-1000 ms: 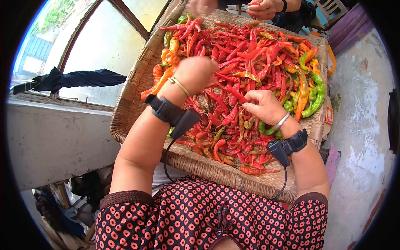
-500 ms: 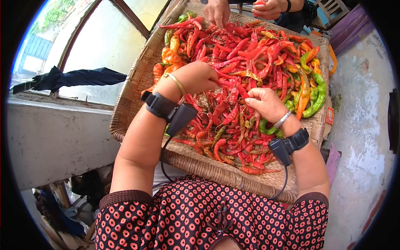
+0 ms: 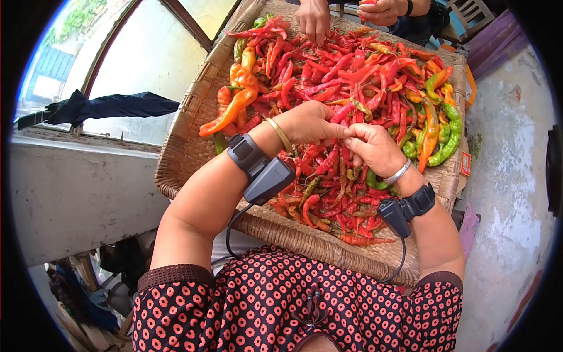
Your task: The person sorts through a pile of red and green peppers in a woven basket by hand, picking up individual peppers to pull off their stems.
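Over the middle of a heap of red chili peppers [image 3: 328, 170], my two hands meet at their fingertips. My left hand [image 3: 314, 124] is closed in a pinch; what lies between its fingers is hidden. Thumb and fingers of my right hand [image 3: 378, 151] are pressed together against the left fingertips, apparently around a red chili pepper that is mostly covered. A bright pinkish-red pepper [image 3: 345, 111] shows just above the joined fingers. The peppers lie in a large woven basket tray [image 3: 187, 141].
Orange peppers [image 3: 240, 97] lie at the tray's left, green ones [image 3: 451, 135] at its right. Across the tray, another person's hand [image 3: 314, 20] reaches into the heap; their other hand [image 3: 381, 10] holds something red. A folded dark umbrella [image 3: 117, 110] rests by the window at left.
My left hand has moved right until its fingertips meet those of my right hand, uncovering orange peppers at left. My right hand has barely moved. The other person's reaching hand has shifted slightly.
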